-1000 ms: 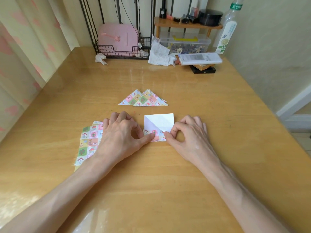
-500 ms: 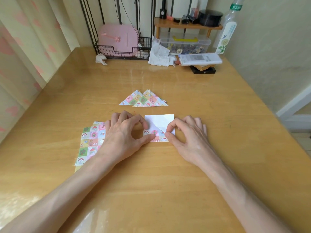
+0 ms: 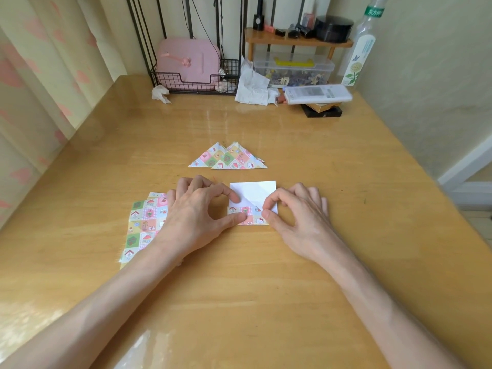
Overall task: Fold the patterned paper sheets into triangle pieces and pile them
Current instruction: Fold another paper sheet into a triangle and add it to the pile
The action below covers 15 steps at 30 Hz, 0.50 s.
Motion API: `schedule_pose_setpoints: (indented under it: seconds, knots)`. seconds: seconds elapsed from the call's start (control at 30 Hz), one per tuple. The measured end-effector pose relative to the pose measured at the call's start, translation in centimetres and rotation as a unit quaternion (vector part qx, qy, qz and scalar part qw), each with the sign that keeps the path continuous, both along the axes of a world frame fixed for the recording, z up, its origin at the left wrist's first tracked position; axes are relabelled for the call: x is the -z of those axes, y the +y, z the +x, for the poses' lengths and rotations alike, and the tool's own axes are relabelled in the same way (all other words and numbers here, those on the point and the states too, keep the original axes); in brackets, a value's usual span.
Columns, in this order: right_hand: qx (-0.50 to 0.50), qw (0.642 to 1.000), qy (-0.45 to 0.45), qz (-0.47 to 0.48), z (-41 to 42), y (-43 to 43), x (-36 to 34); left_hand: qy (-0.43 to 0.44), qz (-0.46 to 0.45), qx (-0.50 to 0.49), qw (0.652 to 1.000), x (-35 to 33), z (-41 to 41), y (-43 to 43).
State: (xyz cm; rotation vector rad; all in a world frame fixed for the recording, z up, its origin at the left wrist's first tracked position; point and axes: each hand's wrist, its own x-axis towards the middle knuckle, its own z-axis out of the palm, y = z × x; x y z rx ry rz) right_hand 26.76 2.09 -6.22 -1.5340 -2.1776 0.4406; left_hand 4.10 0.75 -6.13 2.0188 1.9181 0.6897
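Observation:
A small square paper sheet lies white side up in the middle of the table, its near edge turned over into a patterned flap. My left hand has its thumb tip on the flap and its curled forefinger tip on the white part. My right hand pinches the flap's right end between thumb and forefinger. Just beyond the sheet lie two overlapping folded patterned triangles. A stack of flat patterned sheets sits to the left, partly hidden under my left wrist.
The wooden table carries, at its far edge, a wire basket with a pink case, crumpled tissues, a clear box, a remote and a tall bottle. A curtain hangs left, a wall stands right.
The patterned flap has been rolled further up over the white side. My right thumb and forefinger moved up with its right end, and my left forefinger came down onto the sheet.

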Motion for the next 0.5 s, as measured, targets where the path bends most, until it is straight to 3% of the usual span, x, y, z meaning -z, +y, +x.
schedule_pose_setpoints:
  seconds: [0.23,0.5]
  knots:
    - [0.023,1.0,0.016,-0.013,-0.32,0.21,0.02,0.025,0.047,0.121,0.991,-0.37,0.56,-0.36]
    - [-0.002,1.0,0.014,-0.027,0.43,0.2,-0.28,0.042,0.028,0.13,0.99,-0.33,0.13,-0.18]
